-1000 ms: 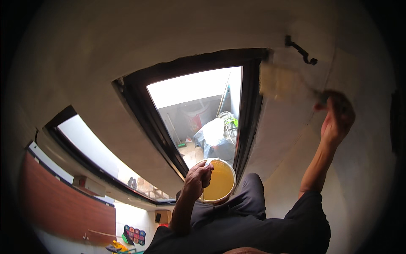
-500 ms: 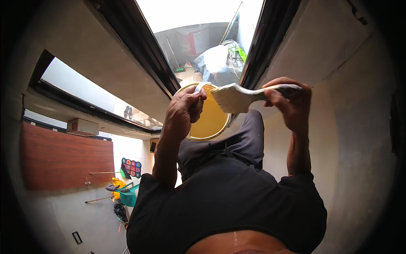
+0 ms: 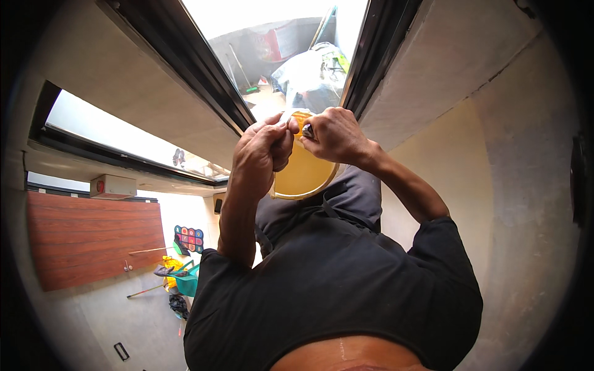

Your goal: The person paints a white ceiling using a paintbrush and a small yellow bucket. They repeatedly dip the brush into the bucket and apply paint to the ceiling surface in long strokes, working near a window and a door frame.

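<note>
Both hands meet over a small round bucket (image 3: 303,176) of yellow paint, held up in front of the person's chest, just above the dark trousers (image 3: 346,204) and black shirt (image 3: 334,290). The left hand (image 3: 263,148) is curled shut around the bucket's near left rim, its fingers wrapped over the pale edge, so the bucket hangs from that grip and tilts slightly toward the person. The right hand (image 3: 334,133) is closed around the dark handle of a brush (image 3: 307,130), only a short piece of which shows between the fingers; the head of the brush is hidden behind the two hands, so whether it is dipped in the paint cannot be told. The two hands touch or nearly touch at the knuckles above the far rim of the bucket. Behind them runs a dark window frame (image 3: 198,74), and through the opening a heap of covered things and poles shows below in bright light. To the right stands a pale plastered wall (image 3: 470,123), its lower part a warmer cream. To the left a second window opening (image 3: 111,133) sits above a reddish wooden panel (image 3: 86,241), and far below, on the floor, lie a green basket (image 3: 185,281) and a few small coloured items.
</note>
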A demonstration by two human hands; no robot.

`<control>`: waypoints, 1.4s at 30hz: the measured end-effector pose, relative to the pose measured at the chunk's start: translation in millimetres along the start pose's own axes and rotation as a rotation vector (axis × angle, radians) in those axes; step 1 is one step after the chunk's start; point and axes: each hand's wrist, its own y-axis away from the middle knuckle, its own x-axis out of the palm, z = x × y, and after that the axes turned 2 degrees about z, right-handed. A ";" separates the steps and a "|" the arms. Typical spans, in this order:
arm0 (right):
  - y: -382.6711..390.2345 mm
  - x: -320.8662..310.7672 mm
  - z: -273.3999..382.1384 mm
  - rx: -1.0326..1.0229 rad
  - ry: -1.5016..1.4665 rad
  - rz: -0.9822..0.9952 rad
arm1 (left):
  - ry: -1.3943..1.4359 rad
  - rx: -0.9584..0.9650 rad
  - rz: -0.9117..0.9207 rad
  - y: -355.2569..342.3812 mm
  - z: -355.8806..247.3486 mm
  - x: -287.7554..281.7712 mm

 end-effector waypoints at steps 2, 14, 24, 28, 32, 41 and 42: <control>-1.3 2.3 -0.4 0.011 0.014 0.009 | 0.003 -0.007 0.009 0.6 -2.2 1.9; 14.5 -10.1 11.3 -0.057 0.007 -0.096 | -0.015 -0.016 0.010 -1.5 -5.0 3.2; 33.5 10.1 3.5 -0.347 0.117 -0.453 | 0.003 -0.042 -0.005 -0.4 -1.2 1.5; 39.3 -7.6 10.0 -0.106 -0.086 -0.487 | -0.022 0.001 0.045 -6.8 -0.9 3.9; 30.2 9.0 4.3 -0.065 -0.466 -0.367 | -0.110 0.058 -0.220 -1.8 16.3 -9.2; 40.4 5.2 12.7 0.068 -0.639 -0.306 | -0.040 0.006 -0.072 -9.9 10.2 -11.6; 40.2 4.6 9.8 0.054 -0.520 -0.324 | -0.055 0.003 -0.086 -11.3 9.0 -8.4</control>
